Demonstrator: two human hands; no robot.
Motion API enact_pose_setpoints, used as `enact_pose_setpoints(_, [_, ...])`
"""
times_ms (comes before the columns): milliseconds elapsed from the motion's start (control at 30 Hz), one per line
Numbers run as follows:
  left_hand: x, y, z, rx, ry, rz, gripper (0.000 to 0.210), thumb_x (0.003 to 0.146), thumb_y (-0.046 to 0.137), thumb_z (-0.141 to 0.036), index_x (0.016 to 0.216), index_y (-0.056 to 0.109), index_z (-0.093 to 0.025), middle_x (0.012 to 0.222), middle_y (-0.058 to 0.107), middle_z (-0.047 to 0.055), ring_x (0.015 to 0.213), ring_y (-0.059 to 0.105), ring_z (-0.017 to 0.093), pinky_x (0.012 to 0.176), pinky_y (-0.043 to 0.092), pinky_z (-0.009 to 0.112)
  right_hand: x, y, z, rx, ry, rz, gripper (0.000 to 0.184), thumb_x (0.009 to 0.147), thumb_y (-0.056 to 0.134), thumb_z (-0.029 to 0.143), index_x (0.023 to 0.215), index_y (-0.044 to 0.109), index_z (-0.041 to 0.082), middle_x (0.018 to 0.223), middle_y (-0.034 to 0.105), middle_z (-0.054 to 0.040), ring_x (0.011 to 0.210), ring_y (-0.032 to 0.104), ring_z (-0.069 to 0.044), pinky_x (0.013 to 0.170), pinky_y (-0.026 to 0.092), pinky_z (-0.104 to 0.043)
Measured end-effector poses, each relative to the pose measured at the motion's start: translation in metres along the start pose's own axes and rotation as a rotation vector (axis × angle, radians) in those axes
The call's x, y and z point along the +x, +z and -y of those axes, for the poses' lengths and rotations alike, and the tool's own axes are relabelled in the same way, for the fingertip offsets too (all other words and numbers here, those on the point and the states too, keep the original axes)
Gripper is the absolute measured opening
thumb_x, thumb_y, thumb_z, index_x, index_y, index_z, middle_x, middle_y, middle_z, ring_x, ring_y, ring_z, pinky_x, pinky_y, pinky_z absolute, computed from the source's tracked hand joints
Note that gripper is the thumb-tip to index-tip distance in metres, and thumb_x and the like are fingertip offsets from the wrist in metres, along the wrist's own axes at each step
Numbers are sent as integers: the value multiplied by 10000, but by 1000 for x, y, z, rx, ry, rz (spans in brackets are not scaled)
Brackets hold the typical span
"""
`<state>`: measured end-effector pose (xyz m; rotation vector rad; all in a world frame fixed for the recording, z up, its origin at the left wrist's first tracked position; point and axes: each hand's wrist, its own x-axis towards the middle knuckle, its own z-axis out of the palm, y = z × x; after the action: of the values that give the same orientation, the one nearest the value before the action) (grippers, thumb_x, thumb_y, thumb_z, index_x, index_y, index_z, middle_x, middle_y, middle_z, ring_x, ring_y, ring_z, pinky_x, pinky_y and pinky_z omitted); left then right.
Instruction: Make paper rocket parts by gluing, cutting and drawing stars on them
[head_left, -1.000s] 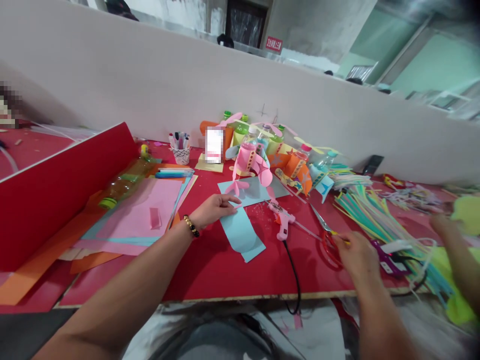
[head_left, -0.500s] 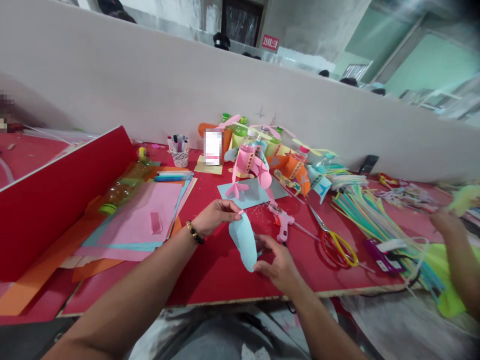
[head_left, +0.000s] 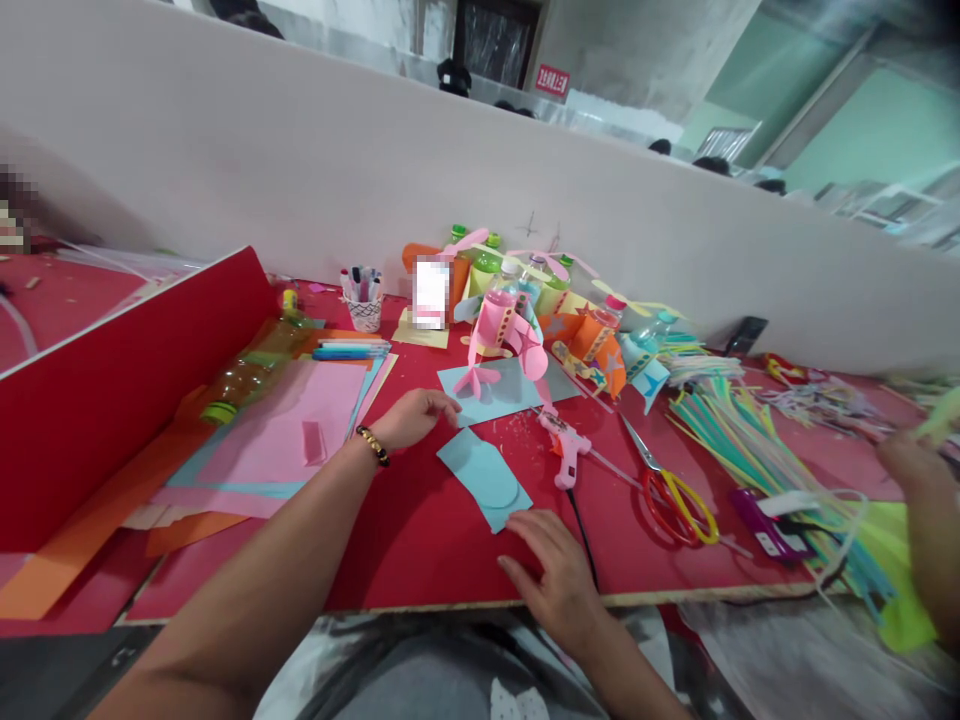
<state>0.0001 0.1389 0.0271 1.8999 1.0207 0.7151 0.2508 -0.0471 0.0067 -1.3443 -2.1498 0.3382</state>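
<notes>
A light blue paper cutout (head_left: pixel 487 470) with a rounded end lies flat on the red table, apparently over another blue piece whose corners stick out. My left hand (head_left: pixel 416 418), with a beaded bracelet at its wrist, hovers off the cutout's upper left with its fingers loosely extended and nothing visible in them. At the lower right corner of the blue paper are the fingertips of my right hand (head_left: pixel 551 565), its thumb and fingers apart. Behind the cutout is a larger blue-grey sheet (head_left: pixel 517 385). A pink glue gun (head_left: pixel 564 450) rests just to the right.
Decorated bottle planes (head_left: pixel 499 320) crowd the back. Red and yellow scissors (head_left: pixel 679 505) lie right, beside a bundle of coloured sticks (head_left: pixel 731 430). Stacked paper (head_left: pixel 300 400) and a green-capped bottle (head_left: pixel 251 365) are left. Another person's hand (head_left: pixel 911 465) shows at the right edge.
The rounded blue cutout, held up between both hands before, now lies on the table. Both hands have let go; my left moved slightly left, and my right moved slightly down.
</notes>
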Motion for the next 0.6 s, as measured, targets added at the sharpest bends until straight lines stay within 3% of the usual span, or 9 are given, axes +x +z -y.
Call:
enact_pose_setpoints(100, [1,3,4,198,-63,-119,259,760,489,-173,872,722,-179,950,720,62,878,631,211,793,453,310,-11,-4,-3,-75,-18,-22,288,872,596,245,1159,596,217,1170,650,-116,1099,589,-283,949,506,-483])
enact_pose_setpoints(267, [-1,20,0,463,-77,-63,259,799,622,-391,923,706,-180,936,695,95,894,601,259,749,420,328,-14,-22,-29,-217,93,-137,291,897,575,278,1173,576,184,1152,625,-140,1075,568,-286,930,490,-497])
enact_pose_setpoints(333, [-2,27,-3,522,-87,-30,252,786,648,-373,940,694,-179,954,680,107,933,584,276,757,415,332,-9,-28,-44,-268,165,-161,333,910,558,331,1197,562,162,1113,628,-146,1045,571,-286,912,493,-492])
enact_pose_setpoints(433, [-2,33,-4,558,-100,-2,177,773,648,-256,933,672,-184,952,664,91,931,576,260,751,416,321,3,-33,-64,-351,271,-93,445,929,516,392,1307,512,158,1119,618,-147,1048,572,-295,870,510,-469])
enact_pose_setpoints(600, [-2,36,-1,544,-96,-4,260,748,594,-97,983,644,-198,911,669,48,898,581,221,720,413,296,22,-32,-83,-442,319,61,420,945,482,300,1346,529,185,1034,646,-116,987,616,-277,819,518,-397])
